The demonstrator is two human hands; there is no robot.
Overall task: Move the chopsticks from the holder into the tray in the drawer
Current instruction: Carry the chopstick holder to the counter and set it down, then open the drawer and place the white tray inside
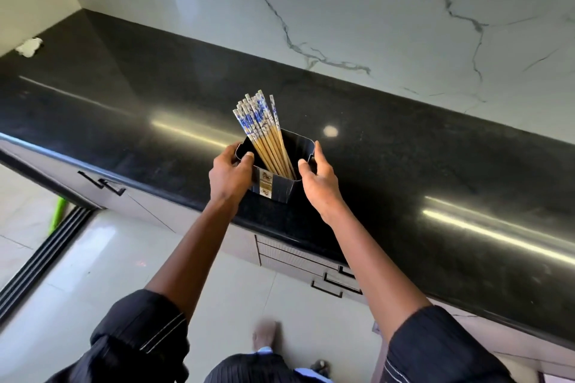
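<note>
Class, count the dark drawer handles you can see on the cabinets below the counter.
4: two at the left, and; two stacked below the right forearm, and. A partial third shows just above these; others may be hidden.

Dark pinstriped sleeves, rolled above elbows w/ white-stitched cuffs; forearms bare. Left grip & right grip bare, no rings or watch. Dark striped trousers; foot blurred.
</note>
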